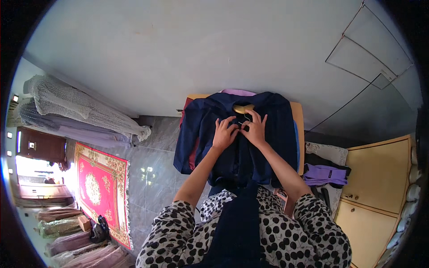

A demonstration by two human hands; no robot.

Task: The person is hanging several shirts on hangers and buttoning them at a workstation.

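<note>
Both hands (225,134) (255,130) touch a navy garment (278,129) left of a closed cupboard (380,176).

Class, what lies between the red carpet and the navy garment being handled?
Grey tiled floor lies between the carpet and garment, as the head view shows.

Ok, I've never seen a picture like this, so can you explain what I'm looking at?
There's no machine here, just a person's two bare hands. The single picture comes from a wide fisheye camera worn on the head, looking down, so straight edges bend toward the rim. A dark blue garment lies spread over a light wooden surface. The left hand and right hand meet over its upper part, just below a yellowish piece. What, if anything, they pinch is too small to tell. Off to the left, a red patterned carpet lies on the floor; a yellow cupboard stands at the right.
</note>
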